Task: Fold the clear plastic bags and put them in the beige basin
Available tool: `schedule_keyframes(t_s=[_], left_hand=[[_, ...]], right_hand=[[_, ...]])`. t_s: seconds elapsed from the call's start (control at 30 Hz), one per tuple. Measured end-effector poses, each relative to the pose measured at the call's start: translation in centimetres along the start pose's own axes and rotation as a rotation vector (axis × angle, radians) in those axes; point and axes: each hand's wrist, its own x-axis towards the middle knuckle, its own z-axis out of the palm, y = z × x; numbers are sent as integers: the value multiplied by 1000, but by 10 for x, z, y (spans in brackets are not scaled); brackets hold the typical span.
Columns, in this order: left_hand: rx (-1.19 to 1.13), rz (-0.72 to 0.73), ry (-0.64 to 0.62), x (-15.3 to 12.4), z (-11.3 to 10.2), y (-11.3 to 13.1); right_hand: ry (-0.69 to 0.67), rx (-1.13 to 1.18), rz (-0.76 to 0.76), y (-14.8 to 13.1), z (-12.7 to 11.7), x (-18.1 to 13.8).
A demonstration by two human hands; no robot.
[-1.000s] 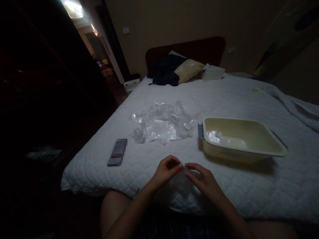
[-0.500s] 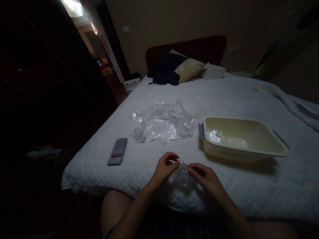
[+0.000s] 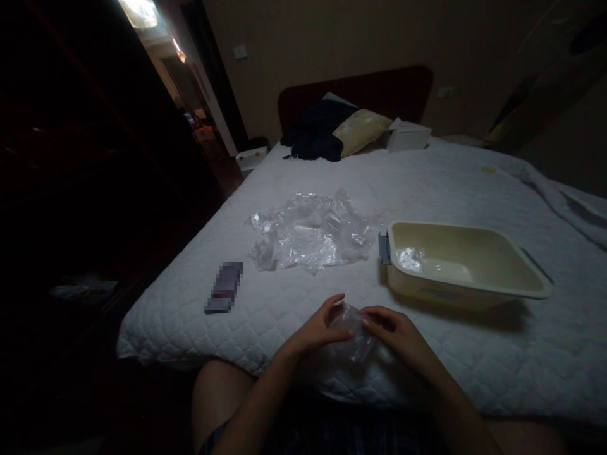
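Note:
Both hands meet low over the near edge of the white quilted bed (image 3: 474,183). My left hand (image 3: 317,327) and my right hand (image 3: 397,335) each pinch a small clear plastic bag (image 3: 353,332) that hangs crumpled between them. Farther out on the bed lies a heap of several clear plastic bags (image 3: 308,232). To the right of it stands a cream plastic basin (image 3: 516,278) with a bit of clear plastic (image 3: 408,258) inside at its left end.
A dark flat phone-like item (image 3: 224,287) lies on the bed's left side. Dark clothing (image 3: 315,133), a pillow (image 3: 360,129) and a white box (image 3: 408,136) sit at the headboard. A lit doorway (image 3: 199,114) opens at the upper left. My bare knee (image 3: 215,395) shows below.
The hands have spread the small bag from a tight pinch into a looser, fuller shape and lowered it a little. Nothing else on the bed has moved.

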Motion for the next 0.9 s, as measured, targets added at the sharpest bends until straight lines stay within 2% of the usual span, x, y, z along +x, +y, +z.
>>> schedule_keyframes(t_s=[0.1, 0.17, 0.4, 0.5, 0.67, 0.9], left_hand=[[6, -66, -85, -1, 2, 4], [35, -104, -96, -2, 3, 5], [-128, -140, 69, -1, 8, -7], [-207, -148, 145, 1, 11, -11], [-236, -97, 241, 3, 15, -13], [-324, -124, 190, 0, 14, -15]], right_hand=[[15, -24, -18, 1, -1, 1], [36, -30, -31, 2, -1, 2], [101, 38, -37, 12, 1, 5], [149, 104, 29, 19, 2, 6], [46, 234, 123, 20, 7, 5], [103, 188, 100, 14, 10, 5]])
